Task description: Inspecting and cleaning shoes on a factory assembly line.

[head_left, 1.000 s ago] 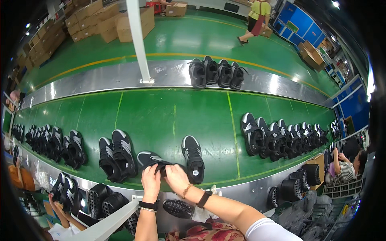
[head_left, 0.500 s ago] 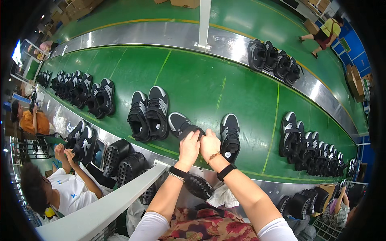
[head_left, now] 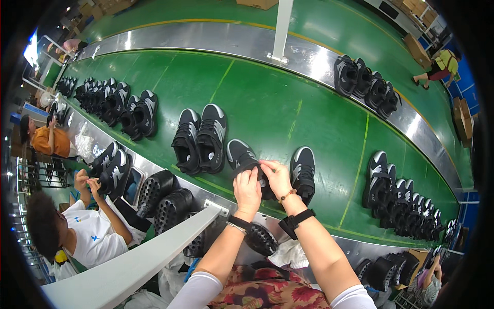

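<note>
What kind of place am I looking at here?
Probably a shoe factory, on an assembly or finishing line: black-and-grey sneakers stand in rows along a long green work surface, a co-worker in a white shirt is at its near side, and a cardboard box sits beyond.

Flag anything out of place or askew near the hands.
Nothing visibly spilled. The handled shoe at the left hand and right hand sits askew, toe angled left, while the neighbouring shoe on its right points straight ahead. Crumpled white fabric on the metal ledge looks slightly untidy.
</note>
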A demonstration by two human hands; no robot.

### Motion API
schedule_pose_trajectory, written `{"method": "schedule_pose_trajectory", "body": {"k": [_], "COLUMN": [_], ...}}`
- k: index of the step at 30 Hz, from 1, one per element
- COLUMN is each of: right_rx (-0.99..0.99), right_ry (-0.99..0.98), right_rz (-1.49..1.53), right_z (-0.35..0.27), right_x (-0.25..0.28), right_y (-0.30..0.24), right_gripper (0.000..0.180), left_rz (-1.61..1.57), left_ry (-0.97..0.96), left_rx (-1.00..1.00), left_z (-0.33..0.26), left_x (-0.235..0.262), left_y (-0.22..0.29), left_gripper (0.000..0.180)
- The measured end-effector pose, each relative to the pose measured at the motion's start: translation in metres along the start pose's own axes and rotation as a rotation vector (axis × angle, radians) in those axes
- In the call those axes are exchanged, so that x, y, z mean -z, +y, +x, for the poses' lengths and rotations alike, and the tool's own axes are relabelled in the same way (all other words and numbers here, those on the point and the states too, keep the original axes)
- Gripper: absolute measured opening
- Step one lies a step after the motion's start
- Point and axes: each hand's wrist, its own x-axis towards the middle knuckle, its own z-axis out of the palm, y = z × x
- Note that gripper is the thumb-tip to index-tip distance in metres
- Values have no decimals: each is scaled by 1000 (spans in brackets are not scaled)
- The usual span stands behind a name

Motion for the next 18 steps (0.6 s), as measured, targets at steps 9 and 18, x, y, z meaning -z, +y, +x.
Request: {"method": "schedule_pose_trajectory", "body": {"k": [9,18], "right_rx": [22,61], "right_ry": [-282,-263], "right_rz": [-126,-260], "right_z": [19,20], "right_x": [6,1], "right_y": [-14,-18], "right_gripper": [19,17], "left_rz": [-127,-1397], "left_ry": [386,239], "left_rx": [435,1372], "left_z": [-32,-31], "left_x": [13,-6], "left_y": [2,-25], "left_gripper": [31,14]}}
